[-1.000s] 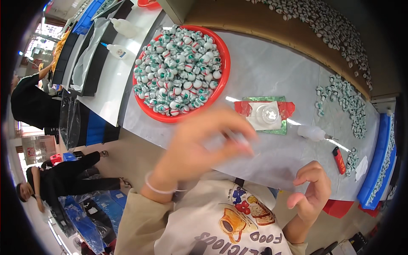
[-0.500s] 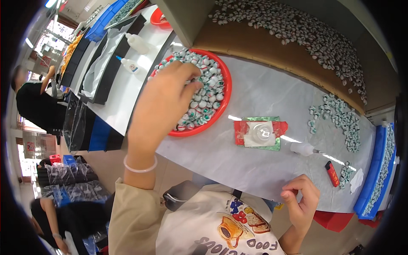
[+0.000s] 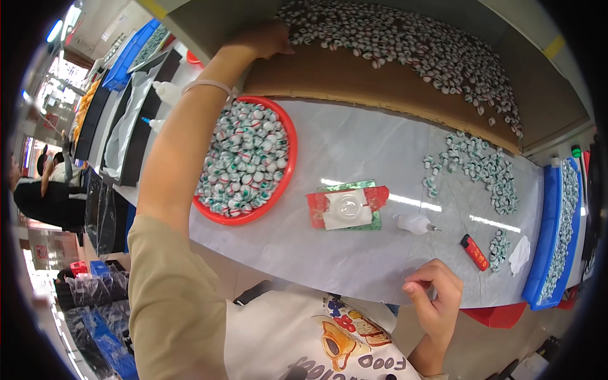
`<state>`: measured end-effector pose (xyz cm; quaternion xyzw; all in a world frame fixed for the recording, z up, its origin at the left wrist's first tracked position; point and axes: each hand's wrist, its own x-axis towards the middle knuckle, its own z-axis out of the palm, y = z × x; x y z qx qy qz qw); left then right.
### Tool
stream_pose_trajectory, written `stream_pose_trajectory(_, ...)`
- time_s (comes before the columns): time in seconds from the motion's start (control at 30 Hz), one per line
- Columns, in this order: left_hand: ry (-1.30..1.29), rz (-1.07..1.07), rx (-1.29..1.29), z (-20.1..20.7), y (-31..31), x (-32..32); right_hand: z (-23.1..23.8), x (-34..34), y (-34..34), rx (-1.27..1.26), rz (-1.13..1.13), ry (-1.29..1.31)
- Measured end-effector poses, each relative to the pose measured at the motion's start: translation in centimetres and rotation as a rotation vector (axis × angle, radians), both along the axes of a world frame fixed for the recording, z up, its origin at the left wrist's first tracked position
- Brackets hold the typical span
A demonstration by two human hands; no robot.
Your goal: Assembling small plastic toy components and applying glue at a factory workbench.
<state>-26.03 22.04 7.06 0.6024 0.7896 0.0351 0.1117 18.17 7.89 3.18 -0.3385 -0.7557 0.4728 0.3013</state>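
Note:
My left arm reaches across the red basin [image 3: 292, 152] to the far left. My left hand [image 3: 269, 39] is inside the open cardboard-floored box [image 3: 316, 73], beside the edge of a spread of small round white pieces [image 3: 437, 60] with green and red marks. Its fingers curl together in shade, and what they hold, if anything, is hidden. Similar white pieces [image 3: 247, 161] heap up in the basin below my forearm. At the table's front edge hovers my right hand [image 3: 437, 296], loosely closed, thumb against the curled fingers, with nothing seen in it.
On the grey table lie a clear round dish [image 3: 348, 206] on a taped green-and-red pad, a needle-tipped bottle [image 3: 415, 224], a red lighter [image 3: 474, 253], loose pieces [image 3: 484, 164] and white paper [image 3: 519, 255]. A long blue bin [image 3: 538, 278] stands right. White bottles [image 3: 167, 92] stand left.
My left hand has left the basin and moved up and away into the box. My view has shifted a little, so the table things sit further left. My right hand keeps its pose.

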Motion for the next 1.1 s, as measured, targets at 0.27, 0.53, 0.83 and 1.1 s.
stream_pose_trajectory(0.27,0.100,-0.218,0.121,-0.3,-1.2,0.0,0.8,1.4,1.6,-0.017,-0.096,-0.035)
stream_pose_trajectory(0.53,-0.951,-0.147,0.339,4.9,-11.9,12.3,-0.1,-0.9,3.0,0.068,-0.324,-0.044)
stream_pose_trajectory(0.83,-1.597,-0.184,0.196,-2.1,-22.1,21.3,-0.7,-3.0,3.2,0.140,-0.093,-0.122)
stream_pose_trajectory(1.1,-2.013,-0.026,0.186,-5.1,-21.4,26.5,1.0,-0.5,0.1,-0.454,-0.239,0.399)
